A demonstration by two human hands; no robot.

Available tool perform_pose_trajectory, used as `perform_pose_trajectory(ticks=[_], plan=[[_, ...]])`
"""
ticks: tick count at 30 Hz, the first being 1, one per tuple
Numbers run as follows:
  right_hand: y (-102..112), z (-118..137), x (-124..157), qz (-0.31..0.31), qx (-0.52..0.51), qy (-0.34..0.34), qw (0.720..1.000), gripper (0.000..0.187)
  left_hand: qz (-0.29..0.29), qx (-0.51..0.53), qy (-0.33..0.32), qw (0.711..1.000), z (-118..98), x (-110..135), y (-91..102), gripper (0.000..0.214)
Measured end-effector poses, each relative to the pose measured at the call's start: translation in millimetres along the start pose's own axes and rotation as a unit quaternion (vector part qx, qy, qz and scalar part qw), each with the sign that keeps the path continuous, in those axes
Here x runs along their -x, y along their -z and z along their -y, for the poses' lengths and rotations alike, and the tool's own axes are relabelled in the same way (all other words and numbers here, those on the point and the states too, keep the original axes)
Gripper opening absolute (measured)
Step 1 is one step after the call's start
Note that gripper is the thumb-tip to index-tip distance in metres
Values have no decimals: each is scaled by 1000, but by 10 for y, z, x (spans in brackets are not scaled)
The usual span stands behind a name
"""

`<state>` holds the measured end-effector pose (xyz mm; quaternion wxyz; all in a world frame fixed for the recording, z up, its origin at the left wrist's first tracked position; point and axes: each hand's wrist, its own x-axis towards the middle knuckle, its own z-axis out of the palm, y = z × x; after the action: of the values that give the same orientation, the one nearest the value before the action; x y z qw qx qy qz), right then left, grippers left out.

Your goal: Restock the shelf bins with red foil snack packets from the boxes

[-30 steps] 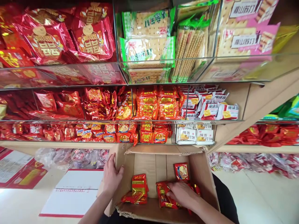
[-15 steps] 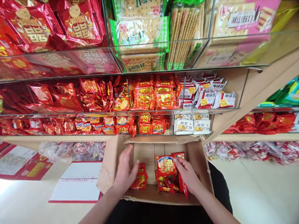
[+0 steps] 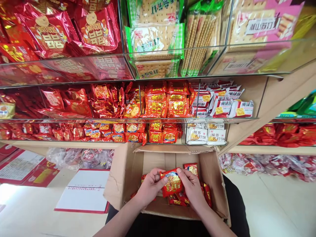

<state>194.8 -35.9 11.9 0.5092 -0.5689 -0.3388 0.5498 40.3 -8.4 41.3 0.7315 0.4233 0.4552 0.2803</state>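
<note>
An open cardboard box (image 3: 214, 184) rests on my lap below the shelves, with several small red snack packets lying in its bottom. Inside the box, my left hand (image 3: 149, 187) and my right hand (image 3: 191, 186) both pinch one red snack packet (image 3: 172, 183), which they hold up by its top corners. More red packets (image 3: 179, 199) lie under it, and another packet (image 3: 191, 169) leans against the box's far wall.
Glass-fronted shelves (image 3: 138, 120) ahead are packed with red snack packets, cracker packs (image 3: 155, 39) and white biscuit packets (image 3: 217, 107). A white sheet with a red border (image 3: 84, 192) lies on the floor at left. Bagged sweets (image 3: 79, 158) sit under the lowest shelf.
My left hand left the box's left flap, reached into the box and joined my right hand on a red packet, which my right hand had lifted from the pile.
</note>
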Motion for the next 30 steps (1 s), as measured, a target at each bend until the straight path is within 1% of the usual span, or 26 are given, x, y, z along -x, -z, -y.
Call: perform_pose_trajectory(ticks=[2,4,5,6,7,8,9,11,12,14,16,17,20,22,23,24,25,26,27,28,29,30], plan=[[6,7,-38,21,34,11,999,32,10,1,10,1000,-28,12,1,28],[9,26,-62,65,90,31,993,33,46,-1,22,999,-47,8,1,30],[5,34,-61,82,106,39,990,34,61,-1,27,998,-49,2,0,31],[-4,37,-50,87,102,40,990,33,64,0,28,998,-44,-6,-3,32],[-19,33,-28,80,73,31,994,31,48,6,24,999,-34,-15,-8,32],[-38,22,4,65,24,12,998,28,19,17,18,1000,-20,-23,-15,32],[-61,3,43,49,-35,-16,998,31,-18,34,10,999,-5,-30,-24,33],[-106,-51,124,37,-132,-70,988,48,-89,78,-6,993,24,-35,-43,42],[-123,-79,159,42,-153,-86,984,51,-106,101,-10,989,33,-32,-52,48],[-143,-118,207,55,-151,-86,983,43,-101,124,-17,987,38,-19,-69,51],[-147,-109,225,51,-131,-61,988,34,-90,112,-19,989,24,-4,-87,43],[-145,-81,225,46,-125,-49,990,34,-89,99,-23,991,11,1,-96,40],[-128,100,166,43,-108,-20,993,39,-86,51,-54,994,-48,-4,-95,38],[-97,271,46,28,-77,2,997,38,-78,-7,-99,992,-103,-20,-21,37],[-76,358,-48,9,-61,13,998,37,-94,-56,-134,985,-132,-31,52,36],[-53,437,-165,-14,-51,20,998,38,-126,-123,-174,969,-159,-44,151,36],[-30,505,-303,-36,-50,21,998,38,-170,-205,-218,939,-181,-59,274,35],[-10,557,-457,-57,-56,17,997,39,-223,-295,-259,892,-194,-78,417,33],[4,595,-619,-71,-64,9,995,37,-268,-384,-284,837,-195,-100,570,32],[10,618,-782,-80,-71,1,994,34,-307,-456,-294,782,-182,-126,725,33],[8,629,-939,-86,-76,-4,993,31,-345,-510,-285,734,-152,-153,873,35],[-2,632,-1084,-92,-77,-3,993,28,-374,-552,-259,699,-107,-181,1005,39]])
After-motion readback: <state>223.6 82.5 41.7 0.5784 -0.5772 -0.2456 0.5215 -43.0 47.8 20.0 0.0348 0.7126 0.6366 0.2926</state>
